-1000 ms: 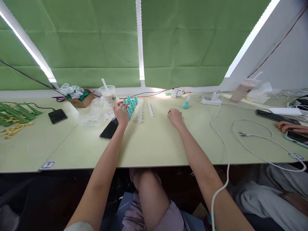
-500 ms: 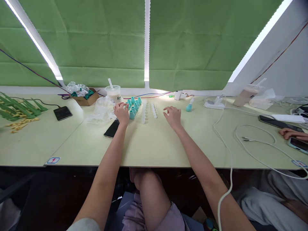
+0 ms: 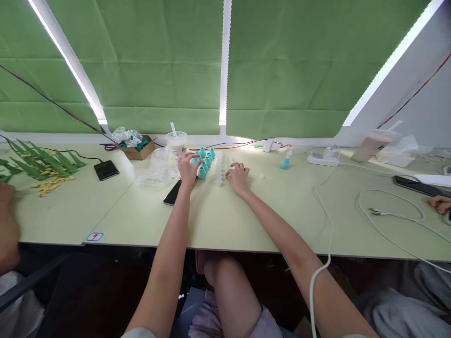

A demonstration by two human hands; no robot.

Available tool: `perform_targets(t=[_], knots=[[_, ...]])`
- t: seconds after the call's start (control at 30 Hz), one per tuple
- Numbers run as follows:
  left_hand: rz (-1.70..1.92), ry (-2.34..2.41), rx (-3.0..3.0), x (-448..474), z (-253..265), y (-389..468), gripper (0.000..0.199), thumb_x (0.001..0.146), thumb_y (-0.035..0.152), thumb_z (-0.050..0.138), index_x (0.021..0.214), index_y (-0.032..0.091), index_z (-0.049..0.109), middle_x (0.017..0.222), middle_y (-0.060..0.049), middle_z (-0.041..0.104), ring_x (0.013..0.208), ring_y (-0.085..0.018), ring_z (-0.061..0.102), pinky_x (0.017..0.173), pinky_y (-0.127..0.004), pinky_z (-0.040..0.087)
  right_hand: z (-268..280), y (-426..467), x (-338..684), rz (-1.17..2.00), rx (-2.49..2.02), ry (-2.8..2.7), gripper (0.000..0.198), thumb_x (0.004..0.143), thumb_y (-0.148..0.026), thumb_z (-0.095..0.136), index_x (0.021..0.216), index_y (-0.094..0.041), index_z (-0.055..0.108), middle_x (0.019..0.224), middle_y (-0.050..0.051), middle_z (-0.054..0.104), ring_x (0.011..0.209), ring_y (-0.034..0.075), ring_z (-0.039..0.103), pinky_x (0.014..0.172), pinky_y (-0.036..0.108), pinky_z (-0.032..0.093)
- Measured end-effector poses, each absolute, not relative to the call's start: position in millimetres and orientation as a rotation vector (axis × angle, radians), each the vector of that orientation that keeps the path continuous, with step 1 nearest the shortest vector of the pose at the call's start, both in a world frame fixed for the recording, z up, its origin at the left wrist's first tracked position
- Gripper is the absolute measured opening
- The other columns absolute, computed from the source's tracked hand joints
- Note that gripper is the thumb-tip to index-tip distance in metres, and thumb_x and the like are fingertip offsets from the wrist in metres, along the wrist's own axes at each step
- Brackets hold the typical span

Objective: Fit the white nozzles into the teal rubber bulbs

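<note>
The left hand (image 3: 188, 168) rests with loosely spread fingers on the teal bulbs (image 3: 205, 161) clustered on the counter (image 3: 246, 211), gripping none. The right hand (image 3: 238, 176), fingers curled, touches the white tips (image 3: 220, 169) standing just beside them; whether it grips one is unclear.

No legible txt; red mark on table-edge sticker (image 3: 95, 236), unreadable.

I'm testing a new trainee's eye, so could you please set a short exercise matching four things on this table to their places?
Things:
1. Left hand
2. Right hand
3. Cardboard box
4. Lone teal bulb

Places:
A. right of both hands
B. at the white pieces
C. on the teal bulbs
D. far left by the blind

Pairs: 1-C, 2-B, 3-D, 4-A
</note>
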State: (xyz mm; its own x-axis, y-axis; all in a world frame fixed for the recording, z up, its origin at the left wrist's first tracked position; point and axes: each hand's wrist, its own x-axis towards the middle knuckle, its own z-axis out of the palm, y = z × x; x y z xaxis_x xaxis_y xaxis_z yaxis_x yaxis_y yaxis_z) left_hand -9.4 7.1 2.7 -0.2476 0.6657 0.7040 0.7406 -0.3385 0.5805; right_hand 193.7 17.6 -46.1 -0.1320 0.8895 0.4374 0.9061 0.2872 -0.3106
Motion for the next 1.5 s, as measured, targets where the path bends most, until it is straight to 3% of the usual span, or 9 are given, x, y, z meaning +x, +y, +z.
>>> perform_targets(t=[0.23, 0.33, 0.57, 0.93, 1.17, 1.23, 1.33, 1.5], knots=[[-1.063, -1.474, -2.665, 14, 4, -4, 0.020, 0.065, 0.033, 0.080, 0.080, 0.023, 0.071, 0.077, -0.004, 0.065, 0.087, -0.026, 0.057, 0.077, -0.036, 0.044, -46, 16, 194, -0.056, -1.596, -2.054, 0.020, 0.084, -0.021, 0.057, 0.080, -0.023, 0.076, 0.118, 0.010, 0.057, 0.111, 0.026, 0.038, 0.084, 0.040, 0.025], [-0.844, -1.429, -2.739, 23, 0, -7, 0.020, 0.061, 0.029, 0.082, 0.078, 0.023, 0.072, 0.077, -0.006, 0.065, 0.089, -0.029, 0.058, 0.077, -0.038, 0.045, -42, 10, 198, -0.062, -1.573, -2.006, 0.018, 0.085, -0.024, 0.058, 0.080, -0.025, 0.076, 0.118, 0.008, 0.057, 0.111, 0.025, 0.039, 0.086, 0.040, 0.025], [-0.616, -1.338, -2.679, 26, -9, -3, 0.007, 0.069, 0.019, 0.073, 0.076, 0.021, 0.071, 0.080, -0.009, 0.064, 0.091, -0.029, 0.056, 0.077, -0.038, 0.045, -28, -22, 223, 0.029, -1.447, -1.819, 0.018, 0.087, -0.037, 0.059, 0.082, -0.030, 0.074, 0.117, 0.004, 0.060, 0.109, 0.024, 0.044, 0.089, 0.038, 0.026], [-0.794, -1.468, -2.706, 17, -11, -1, 0.021, 0.060, 0.029, 0.082, 0.064, 0.022, 0.062, 0.075, -0.007, 0.063, 0.087, -0.029, 0.057, 0.074, -0.037, 0.045, -26, -27, 232, 0.193, -1.355, -1.754, 0.017, 0.086, -0.038, 0.059, 0.081, -0.028, 0.072, 0.106, 0.002, 0.065, 0.104, 0.022, 0.051, 0.088, 0.037, 0.031], [-0.772, -1.554, -2.690, 21, -10, -5, 0.018, 0.064, 0.030, 0.078, 0.063, 0.022, 0.062, 0.064, -0.005, 0.065, 0.065, -0.025, 0.062, 0.069, -0.036, 0.046, -23, -28, 236, 0.326, -1.215, -1.769, 0.015, 0.085, -0.035, 0.060, 0.081, -0.024, 0.069, 0.092, 0.002, 0.067, 0.079, 0.017, 0.053, 0.075, 0.029, 0.041], [-0.880, -1.559, -2.749, 28, -7, -8, 0.012, 0.067, 0.028, 0.075, 0.073, 0.023, 0.066, 0.071, -0.004, 0.068, 0.065, -0.023, 0.064, 0.069, -0.036, 0.047, -23, -27, 236, 0.423, -1.187, -1.756, 0.015, 0.083, -0.035, 0.061, 0.078, -0.024, 0.069, 0.089, 0.001, 0.067, 0.071, 0.015, 0.052, 0.070, 0.028, 0.042], [-1.145, -1.539, -2.868, 43, -5, -11, 0.022, 0.072, 0.027, 0.069, 0.093, 0.025, 0.068, 0.086, -0.002, 0.070, 0.066, -0.018, 0.065, 0.068, -0.032, 0.050, -23, -26, 236, 0.535, -1.137, -1.695, 0.015, 0.079, -0.037, 0.064, 0.075, -0.024, 0.068, 0.088, 0.000, 0.068, 0.067, 0.013, 0.051, 0.066, 0.026, 0.041], [-1.614, -1.483, -2.817, 66, -16, -11, 0.018, 0.071, 0.030, 0.069, 0.085, 0.020, 0.069, 0.091, -0.006, 0.071, 0.071, -0.017, 0.067, 0.067, -0.029, 0.052, -19, -26, 239, 0.551, -1.055, -1.620, 0.022, 0.079, -0.044, 0.062, 0.078, -0.023, 0.069, 0.088, 0.001, 0.067, 0.069, 0.013, 0.053, 0.066, 0.026, 0.042]])
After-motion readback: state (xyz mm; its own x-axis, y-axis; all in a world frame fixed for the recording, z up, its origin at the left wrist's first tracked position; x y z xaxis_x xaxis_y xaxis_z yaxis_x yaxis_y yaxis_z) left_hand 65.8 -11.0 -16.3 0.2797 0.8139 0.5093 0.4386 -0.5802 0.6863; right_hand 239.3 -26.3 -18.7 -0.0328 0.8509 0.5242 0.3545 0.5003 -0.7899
